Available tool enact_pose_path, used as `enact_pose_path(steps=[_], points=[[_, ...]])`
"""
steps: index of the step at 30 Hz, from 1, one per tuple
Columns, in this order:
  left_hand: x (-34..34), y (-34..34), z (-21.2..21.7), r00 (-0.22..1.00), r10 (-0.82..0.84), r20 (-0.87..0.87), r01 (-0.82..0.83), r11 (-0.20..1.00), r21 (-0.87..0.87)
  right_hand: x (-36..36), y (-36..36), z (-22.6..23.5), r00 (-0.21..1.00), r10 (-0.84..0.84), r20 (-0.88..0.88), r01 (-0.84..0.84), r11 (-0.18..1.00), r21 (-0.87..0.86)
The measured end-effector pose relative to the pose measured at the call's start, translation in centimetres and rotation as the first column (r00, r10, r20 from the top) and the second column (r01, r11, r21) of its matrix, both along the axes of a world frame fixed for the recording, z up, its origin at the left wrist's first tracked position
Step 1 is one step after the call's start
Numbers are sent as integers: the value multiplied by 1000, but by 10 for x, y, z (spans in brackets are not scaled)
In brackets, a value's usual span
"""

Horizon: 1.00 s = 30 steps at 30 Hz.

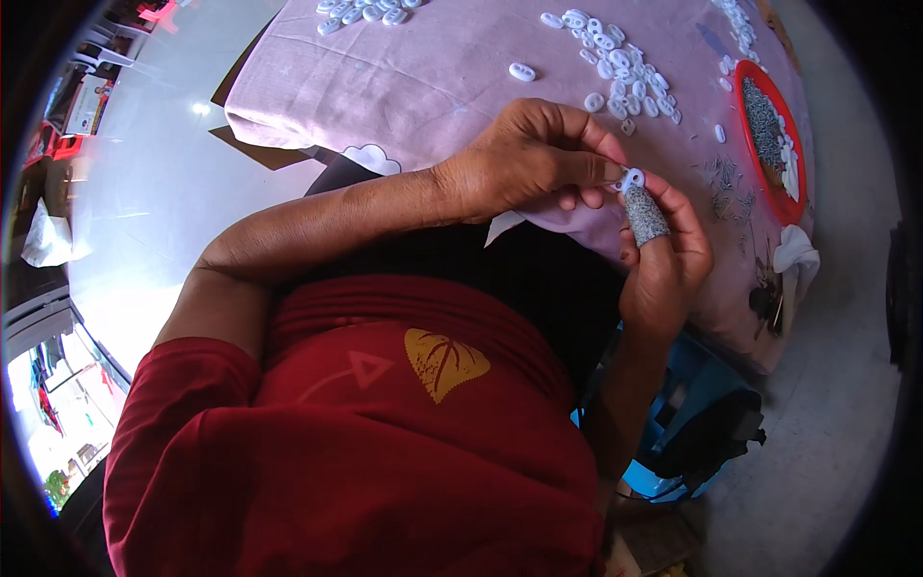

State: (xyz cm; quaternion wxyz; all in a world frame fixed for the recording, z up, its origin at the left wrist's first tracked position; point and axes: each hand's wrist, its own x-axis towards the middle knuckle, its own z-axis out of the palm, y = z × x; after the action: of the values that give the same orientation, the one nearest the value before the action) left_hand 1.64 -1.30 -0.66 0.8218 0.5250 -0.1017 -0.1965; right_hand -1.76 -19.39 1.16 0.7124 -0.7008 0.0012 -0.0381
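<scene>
White piece point(631, 179), pinched between left hand point(534, 159) and right hand point(676, 252), looks mid-fitting to me, probably needing a steady hold next, red tray point(786, 213) rightward.

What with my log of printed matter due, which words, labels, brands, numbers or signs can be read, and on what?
None legible enough to quote.
Poster, far left: too small and blurred.
Held white two-holed piece: too small to tell.
Red T-shirt: yellow leaf print, no readable words.
</scene>
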Motion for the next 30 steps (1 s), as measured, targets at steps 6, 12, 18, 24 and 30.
enact_pose_path(steps=[6,12,18,24,30], points=[[-3,0,1,1000,12,25,-13,1000,20,-1,-2,-1,1000,20,-19,-20,1000,3],[-8,-1,6,998,44,-41,-42,998,48,1,3,0,1000,-10,-16,10,1000,-21],[-7,-2,-1,998,62,28,-63,996,58,1,4,-2,1000,-30,8,30,1000,-3],[-8,-4,1,997,71,25,-73,995,62,3,1,-5,1000,-17,-6,17,1000,-5],[-10,-7,0,994,107,27,-107,994,23,2,3,2,996,-19,-87,16,999,-32]])
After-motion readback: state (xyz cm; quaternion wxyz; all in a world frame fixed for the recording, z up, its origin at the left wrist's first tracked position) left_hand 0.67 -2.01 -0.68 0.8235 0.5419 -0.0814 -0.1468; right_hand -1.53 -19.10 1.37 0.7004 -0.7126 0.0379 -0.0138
